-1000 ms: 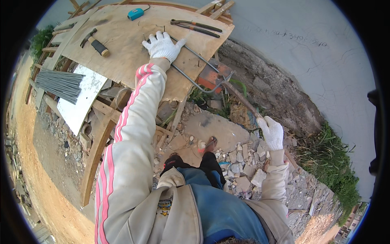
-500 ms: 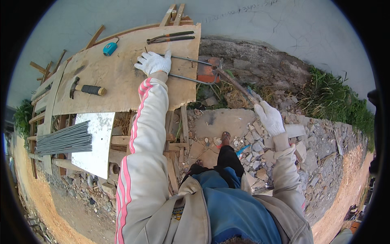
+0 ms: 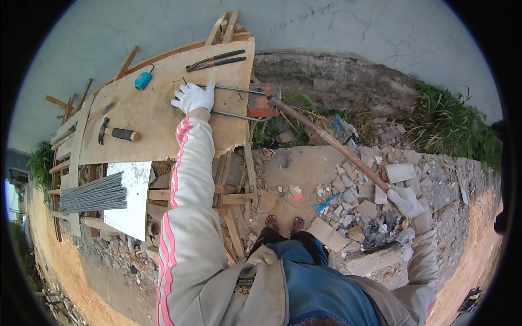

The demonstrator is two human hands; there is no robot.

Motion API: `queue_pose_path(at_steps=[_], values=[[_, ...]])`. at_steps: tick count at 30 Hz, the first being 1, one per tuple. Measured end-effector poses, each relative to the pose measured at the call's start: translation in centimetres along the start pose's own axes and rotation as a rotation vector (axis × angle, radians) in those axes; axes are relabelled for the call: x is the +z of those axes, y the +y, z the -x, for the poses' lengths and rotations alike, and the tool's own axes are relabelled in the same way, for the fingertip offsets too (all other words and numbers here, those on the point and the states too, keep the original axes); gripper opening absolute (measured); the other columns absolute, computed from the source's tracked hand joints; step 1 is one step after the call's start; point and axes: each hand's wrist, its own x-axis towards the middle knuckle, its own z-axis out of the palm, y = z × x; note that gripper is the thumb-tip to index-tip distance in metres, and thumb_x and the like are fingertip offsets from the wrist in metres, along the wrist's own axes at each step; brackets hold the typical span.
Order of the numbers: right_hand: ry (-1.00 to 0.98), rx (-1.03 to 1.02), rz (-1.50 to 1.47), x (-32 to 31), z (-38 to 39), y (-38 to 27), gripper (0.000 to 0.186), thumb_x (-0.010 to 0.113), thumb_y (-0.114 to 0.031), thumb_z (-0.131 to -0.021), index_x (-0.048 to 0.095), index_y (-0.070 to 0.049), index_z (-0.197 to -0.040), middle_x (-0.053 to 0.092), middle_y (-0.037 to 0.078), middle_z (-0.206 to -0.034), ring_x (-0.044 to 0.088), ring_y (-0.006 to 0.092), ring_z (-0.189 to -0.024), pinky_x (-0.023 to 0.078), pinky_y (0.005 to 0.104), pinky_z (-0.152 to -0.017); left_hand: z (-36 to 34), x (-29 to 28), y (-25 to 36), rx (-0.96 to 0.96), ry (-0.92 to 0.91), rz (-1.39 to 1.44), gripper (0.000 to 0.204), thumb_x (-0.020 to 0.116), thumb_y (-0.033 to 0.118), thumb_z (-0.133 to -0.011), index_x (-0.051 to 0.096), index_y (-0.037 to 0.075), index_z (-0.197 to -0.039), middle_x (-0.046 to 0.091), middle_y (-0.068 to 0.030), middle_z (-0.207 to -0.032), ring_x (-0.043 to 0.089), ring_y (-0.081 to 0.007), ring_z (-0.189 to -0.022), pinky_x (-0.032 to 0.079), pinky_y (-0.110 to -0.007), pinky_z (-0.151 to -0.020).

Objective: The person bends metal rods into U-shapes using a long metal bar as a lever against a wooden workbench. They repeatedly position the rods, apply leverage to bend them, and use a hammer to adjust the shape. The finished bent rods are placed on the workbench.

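Observation:
My left hand (image 3: pixel 194 98), in a white glove, lies with fingers spread on a plywood bench top (image 3: pixel 157 127). It presses on a thin steel rod (image 3: pixel 239 116) bent into a long U, whose ends run under the hand. In my gloved right hand (image 3: pixel 405 202) is the far end of a long rusty bending bar (image 3: pixel 334 142), fingers wrapped round it. The bar's other end meets the rod by an orange-red block (image 3: pixel 263 98) at the bench's right edge. Nails stick up beside my left hand.
Pincers (image 3: pixel 216 60), a teal tape measure (image 3: pixel 143 80) and a hammer (image 3: pixel 118 132) lie on the plywood. A bundle of steel rods (image 3: pixel 95 194) rests on a white board (image 3: pixel 138 187). Rubble (image 3: pixel 348 204) covers the ground at right; a grey wall (image 3: pixel 337 32) stands behind.
My right hand has swung toward me and outward to the right, pulling the bar's end round. My left hand stays on the rod. My feet now stand side by side.

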Motion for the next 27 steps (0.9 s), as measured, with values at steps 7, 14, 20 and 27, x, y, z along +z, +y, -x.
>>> queue_pose_path(at_steps=[7, 14, 20, 27], values=[[-0.216, 0.065, -0.623, -0.4, 0.5, 1.7, 0.049, 0.06, -0.048, -0.108, 0.07, -0.007, -0.135, 0.063, 0.0, -0.074, 0.056, 0.01, -0.061, 0.044, 0.0282, -0.054, -0.1, 0.1, -0.4, 0.001, -0.008, -0.001, 0.096, 0.054, 0.08, -0.092, 0.061, 0.002, -0.145, 0.056, -0.017, -0.153, 0.044, -0.0399, -0.145, 0.025, -0.065, -0.118], [0.021, 0.038, -0.415, -1.1, 5.9, -3.3, 0.049, 0.056, -0.048, -0.111, 0.065, -0.005, -0.089, 0.05, -0.004, -0.066, 0.045, 0.0066, -0.059, 0.036, 0.0272, -0.051, -0.2, 0.1, 0.1, -0.024, -0.012, 0.026, 0.095, 0.053, 0.08, -0.092, 0.06, 0.002, -0.147, 0.054, -0.0186, -0.153, 0.043, -0.0403, -0.147, 0.022, -0.066, -0.12], [0.153, 0.17, -0.441, 2.9, 11.5, -11.4, 0.051, 0.054, -0.048, -0.112, 0.067, -0.002, -0.095, 0.05, -0.003, -0.069, 0.043, 0.0087, -0.061, 0.037, 0.0318, -0.055, 0.1, -0.4, 0.3, -0.029, -0.023, 0.072, 0.095, 0.054, 0.079, -0.092, 0.06, 0.002, -0.148, 0.053, -0.0187, -0.154, 0.04, -0.0418, -0.148, 0.019, -0.068, -0.121], [0.155, 0.319, -0.709, 10.1, 18.1, -23.2, 0.042, 0.055, -0.044, -0.113, 0.065, -0.005, -0.101, 0.049, -0.004, -0.073, 0.043, 0.006, -0.06, 0.035, 0.0274, -0.052, 0.7, -1.7, 0.4, 0.001, -0.052, 0.112, 0.096, 0.055, 0.076, -0.093, 0.055, 0.0, -0.152, 0.05, -0.0207, -0.157, 0.038, -0.0441, -0.148, 0.019, -0.068, -0.12]])
